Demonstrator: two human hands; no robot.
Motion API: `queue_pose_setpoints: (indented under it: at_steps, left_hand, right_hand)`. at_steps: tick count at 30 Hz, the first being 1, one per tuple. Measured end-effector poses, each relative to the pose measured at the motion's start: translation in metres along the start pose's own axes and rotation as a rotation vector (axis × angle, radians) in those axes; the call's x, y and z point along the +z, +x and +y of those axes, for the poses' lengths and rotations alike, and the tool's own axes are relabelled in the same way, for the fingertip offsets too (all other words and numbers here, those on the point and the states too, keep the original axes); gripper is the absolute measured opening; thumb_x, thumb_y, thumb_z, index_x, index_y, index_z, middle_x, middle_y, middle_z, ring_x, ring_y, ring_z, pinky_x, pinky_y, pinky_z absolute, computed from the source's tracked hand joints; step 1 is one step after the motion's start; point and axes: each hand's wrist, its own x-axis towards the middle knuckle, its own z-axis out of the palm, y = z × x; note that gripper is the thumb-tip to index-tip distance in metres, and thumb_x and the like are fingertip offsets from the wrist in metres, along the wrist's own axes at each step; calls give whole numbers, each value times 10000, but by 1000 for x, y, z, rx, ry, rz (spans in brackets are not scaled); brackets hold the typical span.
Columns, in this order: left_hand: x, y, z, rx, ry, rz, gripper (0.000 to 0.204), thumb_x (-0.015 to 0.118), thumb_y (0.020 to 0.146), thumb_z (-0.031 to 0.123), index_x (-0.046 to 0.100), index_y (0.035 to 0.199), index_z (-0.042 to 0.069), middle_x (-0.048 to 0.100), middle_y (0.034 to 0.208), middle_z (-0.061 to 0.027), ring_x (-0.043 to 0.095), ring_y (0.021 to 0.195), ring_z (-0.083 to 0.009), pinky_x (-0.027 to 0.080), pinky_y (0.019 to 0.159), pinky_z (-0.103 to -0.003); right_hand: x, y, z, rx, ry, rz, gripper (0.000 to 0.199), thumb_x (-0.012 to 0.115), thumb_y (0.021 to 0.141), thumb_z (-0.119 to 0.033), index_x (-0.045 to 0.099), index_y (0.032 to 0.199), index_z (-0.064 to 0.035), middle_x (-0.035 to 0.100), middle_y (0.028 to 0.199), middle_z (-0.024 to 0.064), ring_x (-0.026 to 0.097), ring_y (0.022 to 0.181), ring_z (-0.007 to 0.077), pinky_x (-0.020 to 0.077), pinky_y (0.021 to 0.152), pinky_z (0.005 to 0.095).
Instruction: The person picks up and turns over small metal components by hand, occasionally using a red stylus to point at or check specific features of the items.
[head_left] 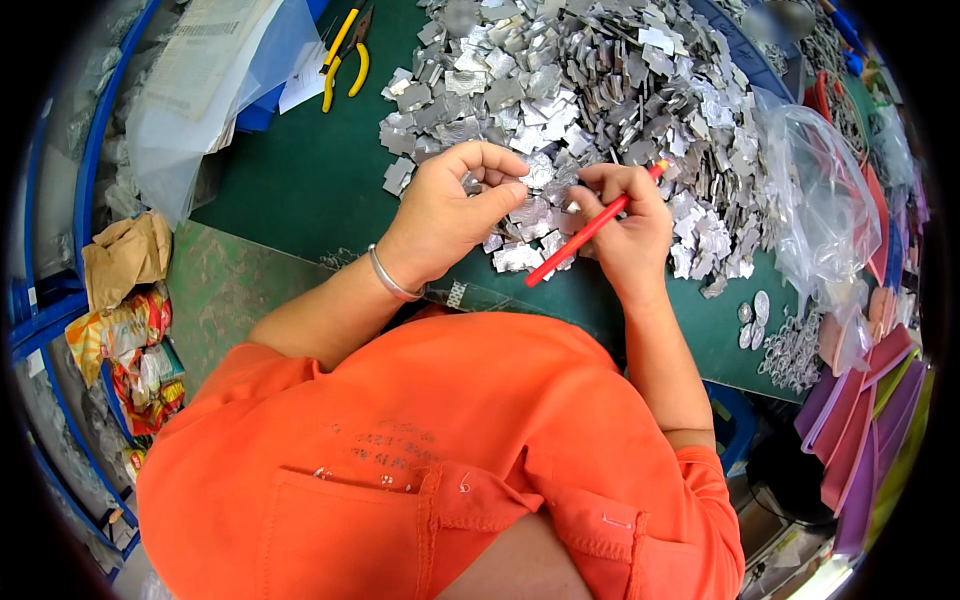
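Observation:
My left hand point(452, 205) is at the near edge of a big heap of flat silver metal pieces point(600, 90), its thumb and forefinger drawn together. Right by those fingertips shows a bright metal piece point(538, 170); whether they grip it or it lies on the heap behind, I cannot make out. A red pen-like stick point(575, 242) with a yellowish end lies slanted in my right hand point(632, 225), held at the base of the thumb. The thumb and forefinger of that hand curl toward the left hand, over the loose pieces.
Yellow-handled pliers point(347, 62) lie on the green table point(300, 170) at the far left, next to papers in a clear sleeve point(200, 80). To the right are a clear plastic bag point(815, 190), small oval metal pieces point(754, 318), chains point(795, 352) and coloured straps point(870, 420).

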Motion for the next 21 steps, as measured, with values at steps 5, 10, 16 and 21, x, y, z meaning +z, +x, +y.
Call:
queue_pose_setpoints:
  at_steps: [5, 10, 16, 21]
  left_hand:
    - [-1, 1, -2, 25, 86, -10, 201, 608, 792, 31, 576, 983, -19, 573, 814, -27, 462, 560, -32, 354, 463, -166]
    - [4, 4, 2, 205, 388, -83, 295, 653, 776, 92, 579, 1033, -31, 618, 906, -52, 536, 707, -83, 440, 670, -214]
    - [9, 3, 6, -146, -165, -106, 151, 633, 813, 100, 581, 909, -4, 556, 717, -12, 456, 565, -46, 339, 438, -186]
    - [9, 3, 6, -206, -331, -133, 114, 614, 826, 87, 551, 878, 8, 525, 690, -7, 431, 534, -41, 305, 407, -179]
  right_hand:
    - [1, -1, 2, -75, -156, -129, 331, 729, 607, 22, 408, 662, -37, 544, 682, 89, 511, 591, 257, 424, 551, 308]
    - [-4, -7, -17, 227, 538, -236, 296, 608, 749, 119, 378, 712, -63, 546, 774, 64, 508, 644, 80, 441, 528, 213]
    - [-12, -8, -36, 310, 729, -203, 297, 623, 748, 107, 380, 756, -64, 568, 861, 96, 539, 697, 87, 462, 536, 210]
    - [-9, -15, -31, 270, 740, -209, 312, 651, 730, 99, 389, 775, -63, 556, 909, 98, 543, 717, 87, 477, 568, 210]
